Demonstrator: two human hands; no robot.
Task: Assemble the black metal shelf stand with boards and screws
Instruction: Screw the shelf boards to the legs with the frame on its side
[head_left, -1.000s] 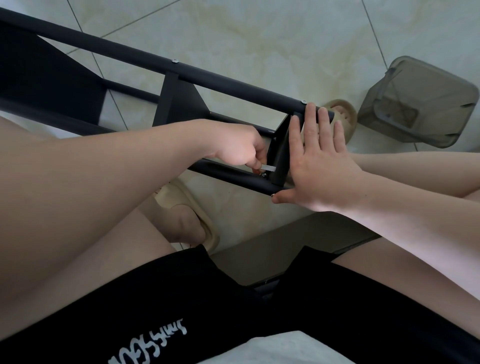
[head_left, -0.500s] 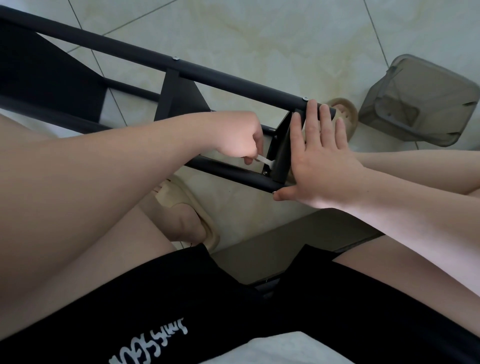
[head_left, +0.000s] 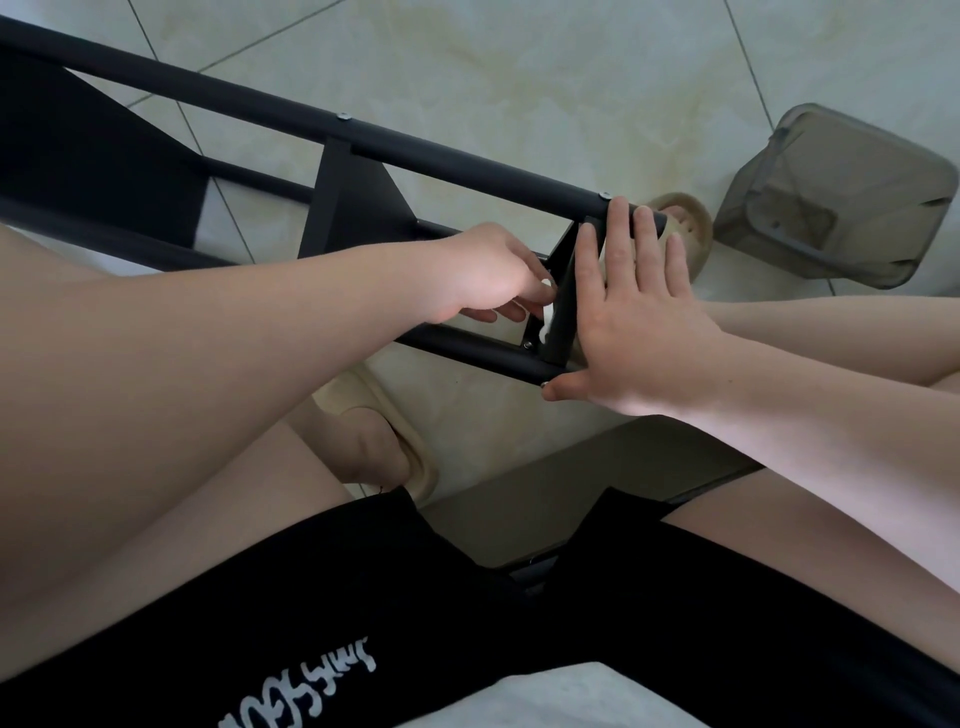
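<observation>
The black metal shelf stand (head_left: 467, 161) lies on its side across the tiled floor, its tubes running from upper left to centre right. A black board (head_left: 563, 301) stands edge-on at the stand's near end between the two tubes. My right hand (head_left: 634, 312) presses flat against that board with straight fingers, the thumb under the lower tube (head_left: 467, 353). My left hand (head_left: 493, 275) pinches a small silver hex key (head_left: 545, 314) at a screw (head_left: 527, 344) in the inner corner of board and lower tube. More boards (head_left: 353, 208) sit fixed further left.
A smoky translucent plastic bin (head_left: 841, 197) lies tipped on the floor at the upper right. Beige slippers are on my feet, one (head_left: 685, 234) just behind the stand's end, one (head_left: 384, 415) under the lower tube. My bare legs flank the work.
My left hand has turned the hex key, its fingers shifting from a low grip to a higher pinch near the board. My right hand stays pressed on the board.
</observation>
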